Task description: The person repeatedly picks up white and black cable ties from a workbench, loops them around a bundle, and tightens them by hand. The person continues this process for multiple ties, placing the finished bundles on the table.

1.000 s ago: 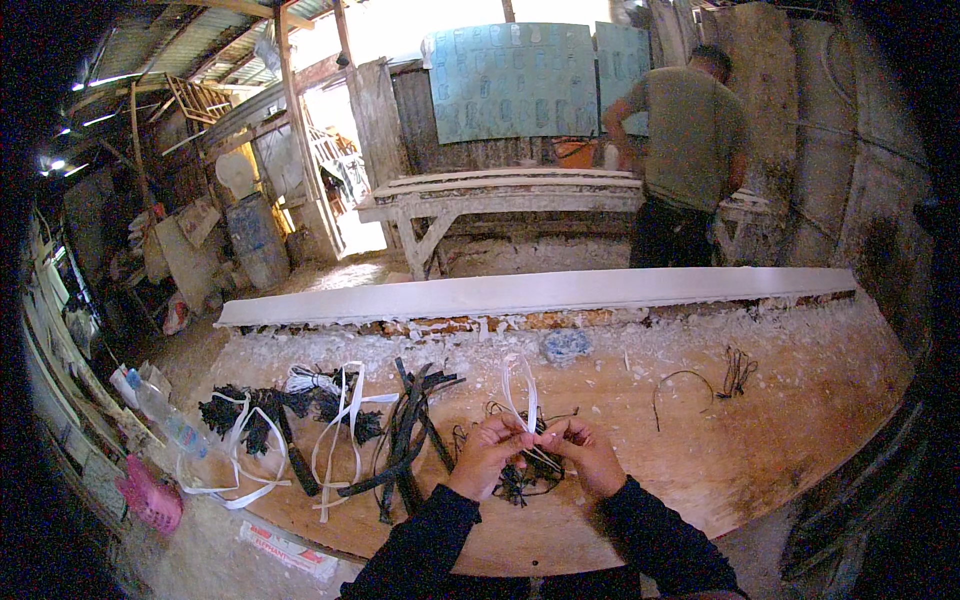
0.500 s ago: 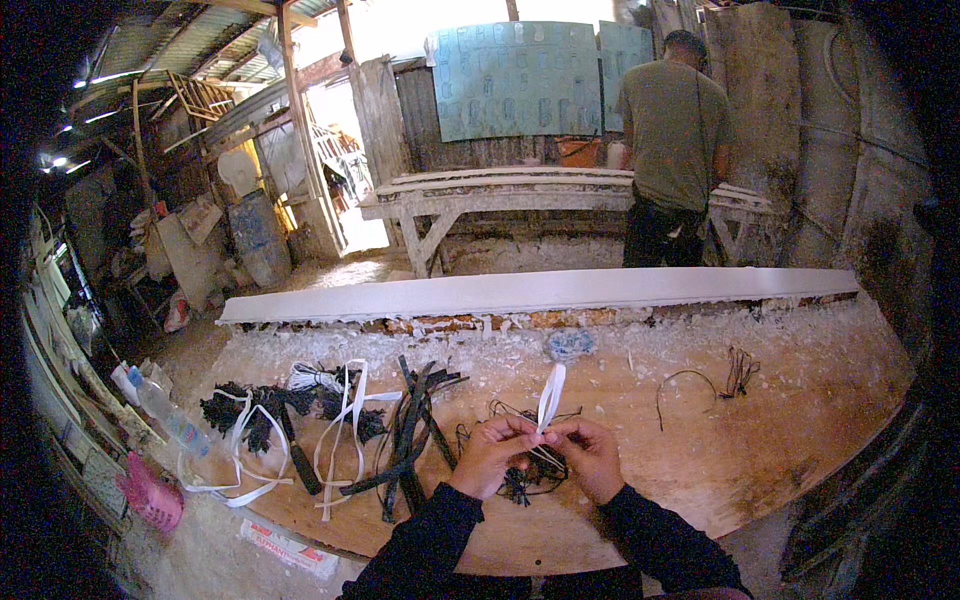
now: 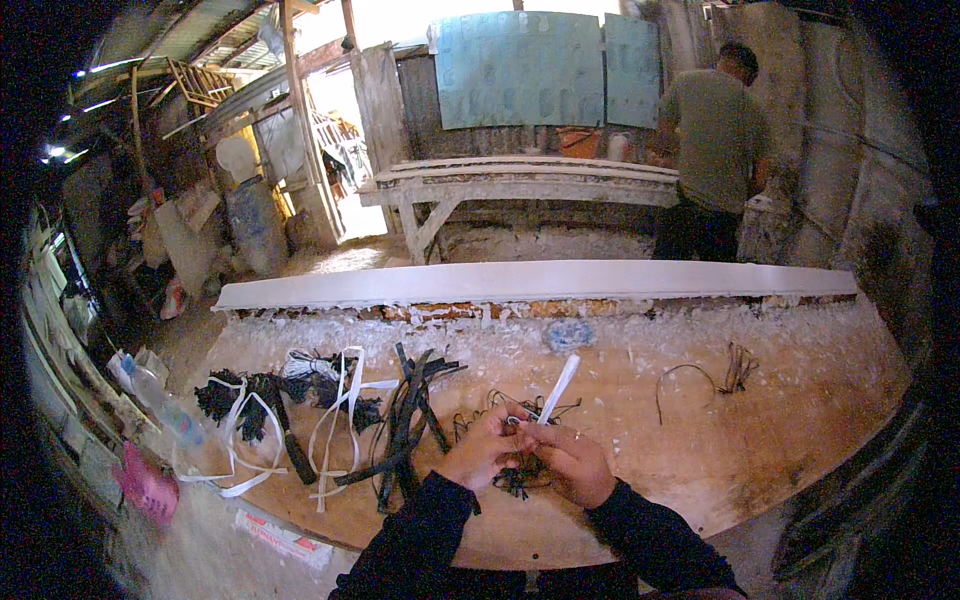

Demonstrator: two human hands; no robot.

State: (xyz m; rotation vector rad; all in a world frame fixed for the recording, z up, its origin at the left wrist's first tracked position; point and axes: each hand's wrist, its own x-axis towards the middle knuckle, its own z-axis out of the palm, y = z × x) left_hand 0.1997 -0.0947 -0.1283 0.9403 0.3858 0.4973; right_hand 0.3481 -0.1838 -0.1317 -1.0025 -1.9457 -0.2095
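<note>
Close together over the middle of the wooden table (image 3: 680, 490), my two hands meet at the fingertips. A folded white strap (image 3: 558, 390) sticks up from between them, tilted to the right. My left hand (image 3: 488, 445) is closed at its lower end, the fingers curled. Pressed against it, my right hand (image 3: 575, 465) pinches the same strap. Just what lies between the fingertips is hidden. Under and behind the hands is a tangle of thin black cords (image 3: 515, 485), partly covered by them.
Left of my hands lie thick black strips (image 3: 402, 440), white straps (image 3: 240, 440) and a dark bundle of cords (image 3: 225, 400). More thin cord (image 3: 738, 370) lies at right. A long white moulding (image 3: 540, 284) spans the table's far edge. Beyond stands a person (image 3: 710, 140) by a bench (image 3: 520, 175).
My fingers have shifted and overlap more, the right hand turning over toward the left. The strap leans further right and looks narrower. The person at the back has moved right.
</note>
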